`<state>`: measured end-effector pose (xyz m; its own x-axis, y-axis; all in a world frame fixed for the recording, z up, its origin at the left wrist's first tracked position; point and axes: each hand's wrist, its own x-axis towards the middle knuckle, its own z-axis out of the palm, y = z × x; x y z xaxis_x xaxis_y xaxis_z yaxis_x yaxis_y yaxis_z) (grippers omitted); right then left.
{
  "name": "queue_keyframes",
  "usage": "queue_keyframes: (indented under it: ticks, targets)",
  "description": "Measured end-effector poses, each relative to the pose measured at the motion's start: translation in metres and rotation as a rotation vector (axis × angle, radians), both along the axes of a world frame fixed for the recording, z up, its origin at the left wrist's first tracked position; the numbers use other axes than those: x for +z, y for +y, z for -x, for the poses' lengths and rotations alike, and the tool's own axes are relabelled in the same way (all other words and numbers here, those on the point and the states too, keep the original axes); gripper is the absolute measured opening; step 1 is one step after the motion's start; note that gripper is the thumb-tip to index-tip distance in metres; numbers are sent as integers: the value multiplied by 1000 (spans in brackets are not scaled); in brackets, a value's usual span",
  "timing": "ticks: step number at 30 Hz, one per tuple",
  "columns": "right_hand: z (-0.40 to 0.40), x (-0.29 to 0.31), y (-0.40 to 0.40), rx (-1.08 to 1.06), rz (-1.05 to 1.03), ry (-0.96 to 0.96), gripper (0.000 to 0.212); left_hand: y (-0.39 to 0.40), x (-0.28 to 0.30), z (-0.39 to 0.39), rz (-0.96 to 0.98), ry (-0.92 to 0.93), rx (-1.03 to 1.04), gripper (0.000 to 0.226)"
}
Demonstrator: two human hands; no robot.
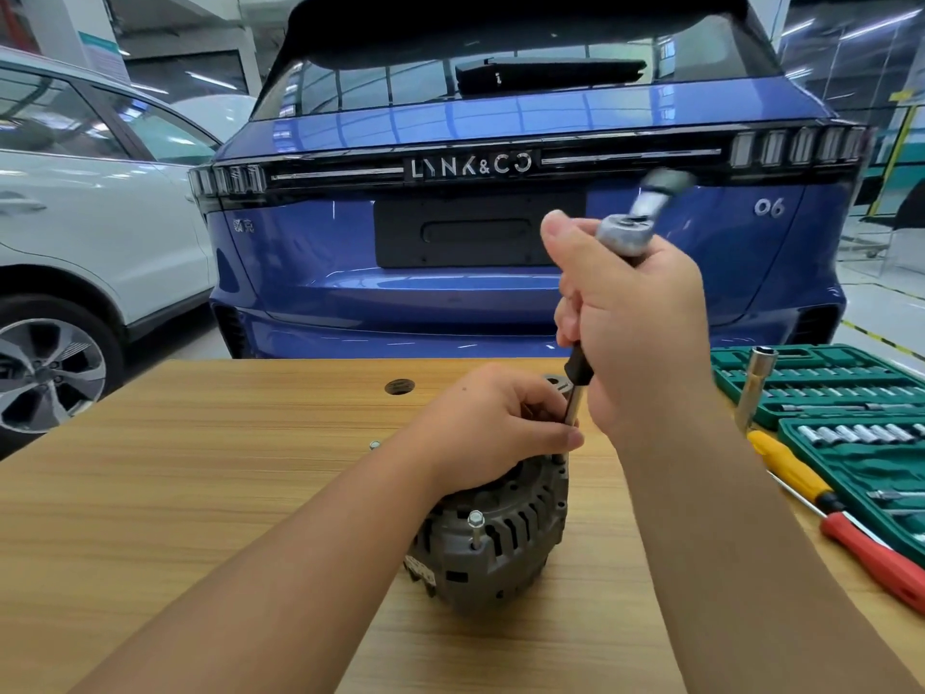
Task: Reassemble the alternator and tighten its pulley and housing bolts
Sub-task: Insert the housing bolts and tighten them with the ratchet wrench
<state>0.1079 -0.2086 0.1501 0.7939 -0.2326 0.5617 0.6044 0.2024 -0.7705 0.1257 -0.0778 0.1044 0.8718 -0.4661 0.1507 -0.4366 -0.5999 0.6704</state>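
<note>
While the alternator (493, 533) sat at the centre of the bench (200, 493), a driver (580, 373) was held upright over a bolt at its 1 o'clock edge. The right hand (635, 323) was clenched round the handle, a blurred ratchet (650, 202) at its top, and the left hand (495, 433) was pinched on the shaft just above the housing.

The socket was likely to slip off the bolt head if the shaft were tilted, and the left fingertips (573, 438), held beside the tip, could be nipped. The alternator was unclamped and could be rocked by a hard turn. A second bolt (475, 530) stood proud at 7 o'clock, seemingly not yet driven home.

At 3 o'clock lay a socket set (851, 418), an extension (756, 388) and two screwdrivers (826, 503); a loose bolt (374, 445) lay at 10 o'clock. Nothing was seen to block the work.
</note>
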Motion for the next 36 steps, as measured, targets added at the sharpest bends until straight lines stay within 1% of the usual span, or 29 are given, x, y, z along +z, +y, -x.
queue_keyframes:
  ticks: [2,3,4,6,8,10,12,15,16,17,19,20,22,25,29,30,32,34,36]
  targets:
    - [0,1,-4,167,-25,-1,18,1,0,-1,-20,1,13,6]
    - [0,1,-4,226,-4,-43,23,1,0,-2,-26,-2,18,5]
    - [-1,-1,-4,241,39,-115,32,1,0,-2,-26,-5,21,6]
    - [-4,-5,0,185,115,-272,42,1,0,-1,-24,-14,25,11]
    - [-7,-9,4,153,132,-330,49,1,0,0,-16,-18,28,16]
    - [-10,-11,5,139,140,-322,54,0,0,0,-10,-17,27,14]
    - [-11,-13,3,175,97,-282,53,0,-1,0,-13,-16,27,12]
    - [-11,-12,-1,397,-50,-197,45,2,-2,-1,-5,-6,38,5]
    - [-10,-12,-1,433,-66,-178,42,2,-2,-1,-13,-12,36,4]
    - [-10,-11,-1,424,-60,-157,41,2,-2,-1,-21,-17,37,5]
    - [-8,-9,2,316,-7,-124,43,2,-3,-2,-25,-12,52,5]
    - [-8,-9,4,271,31,-127,38,2,-3,-2,-20,-14,58,5]
    - [-5,-8,6,245,73,-137,28,2,-3,-3,2,-18,55,6]
    - [0,-3,5,237,16,-94,23,1,-2,-3,-11,-18,45,6]
    - [1,0,2,63,-55,-8,15,1,-1,-2,-3,-4,16,6]
    - [0,0,-1,64,-72,17,14,1,-1,-2,3,-1,17,7]
    - [-2,-1,-4,179,-84,32,6,1,-1,-2,-3,-4,27,8]
    - [-4,-3,-4,293,-104,-2,18,1,0,-2,1,2,31,5]
    - [-7,-6,0,298,-82,-110,29,1,0,-1,19,15,22,3]
